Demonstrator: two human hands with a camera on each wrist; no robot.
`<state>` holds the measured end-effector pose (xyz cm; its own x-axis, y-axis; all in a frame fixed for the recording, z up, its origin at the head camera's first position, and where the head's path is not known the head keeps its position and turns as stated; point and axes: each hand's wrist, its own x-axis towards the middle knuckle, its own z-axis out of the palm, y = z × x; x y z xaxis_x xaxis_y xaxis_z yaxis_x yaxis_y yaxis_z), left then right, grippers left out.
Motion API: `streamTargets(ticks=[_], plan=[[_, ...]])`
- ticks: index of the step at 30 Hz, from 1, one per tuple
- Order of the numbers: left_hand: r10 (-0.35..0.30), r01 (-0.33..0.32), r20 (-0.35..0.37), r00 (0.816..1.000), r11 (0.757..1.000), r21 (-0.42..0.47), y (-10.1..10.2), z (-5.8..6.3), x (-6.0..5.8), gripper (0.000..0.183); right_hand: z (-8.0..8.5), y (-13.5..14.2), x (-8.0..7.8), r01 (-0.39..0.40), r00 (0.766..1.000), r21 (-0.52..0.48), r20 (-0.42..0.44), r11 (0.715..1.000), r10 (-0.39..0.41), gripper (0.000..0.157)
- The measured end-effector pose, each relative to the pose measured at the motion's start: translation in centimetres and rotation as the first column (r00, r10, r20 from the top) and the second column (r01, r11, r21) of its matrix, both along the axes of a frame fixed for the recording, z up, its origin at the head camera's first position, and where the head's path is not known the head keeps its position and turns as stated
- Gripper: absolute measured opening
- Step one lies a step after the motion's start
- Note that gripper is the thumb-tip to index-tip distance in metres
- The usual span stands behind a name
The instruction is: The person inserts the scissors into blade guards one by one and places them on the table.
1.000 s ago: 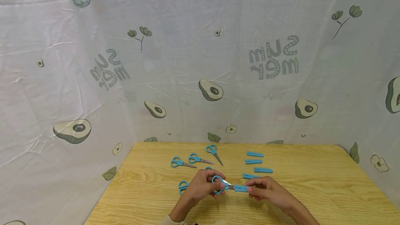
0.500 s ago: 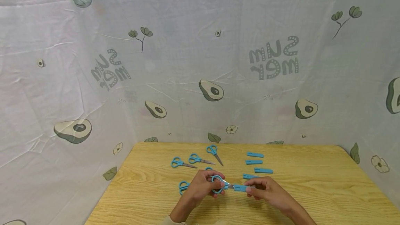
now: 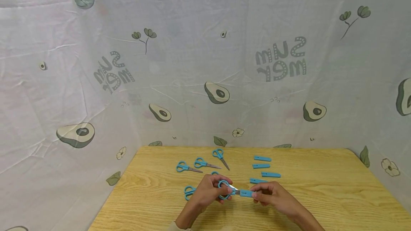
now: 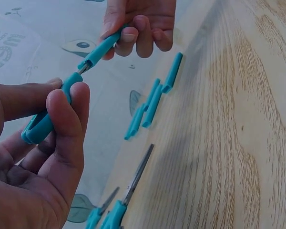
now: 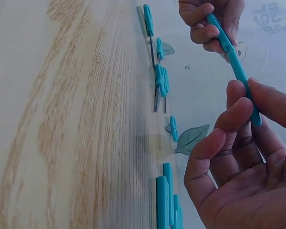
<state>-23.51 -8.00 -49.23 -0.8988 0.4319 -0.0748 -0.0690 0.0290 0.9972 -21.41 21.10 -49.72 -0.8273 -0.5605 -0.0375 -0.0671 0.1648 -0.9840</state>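
Observation:
Low over the front of the table, my left hand (image 3: 205,192) pinches a pair of scissors (image 4: 40,126) by its light-blue handles, thumb on one side and fingers on the other. My right hand (image 3: 274,196) pinches the far end of a blue blade cap (image 3: 245,193) between thumb and fingers. The cap is around the scissors' blade tips, in line with them. A short stretch of bare metal shows between cap and handles in the head and left wrist views. How deep the tips sit inside is hidden.
Behind my left hand lie several uncapped scissors (image 3: 183,167), some partly hidden by that hand. Several loose blue caps (image 3: 270,174) lie in a loose column behind my right hand. A printed cloth (image 3: 192,117) hangs along the wooden table's (image 3: 321,188) back edge.
The cap has shifted slightly left toward the handles, so a little less blade shows. Both hands keep nearly the same place and grip.

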Motion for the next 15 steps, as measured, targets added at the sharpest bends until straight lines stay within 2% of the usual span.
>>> streamTargets(ticks=[15], plan=[[-0.002, 0.002, 0.023, 1.000, 1.000, 0.019, 0.21, -0.24, -0.10, 0.026, 0.13, -0.23, 0.00, 0.010, 0.999, 0.000, -0.043, 1.000, -0.010, 0.036]])
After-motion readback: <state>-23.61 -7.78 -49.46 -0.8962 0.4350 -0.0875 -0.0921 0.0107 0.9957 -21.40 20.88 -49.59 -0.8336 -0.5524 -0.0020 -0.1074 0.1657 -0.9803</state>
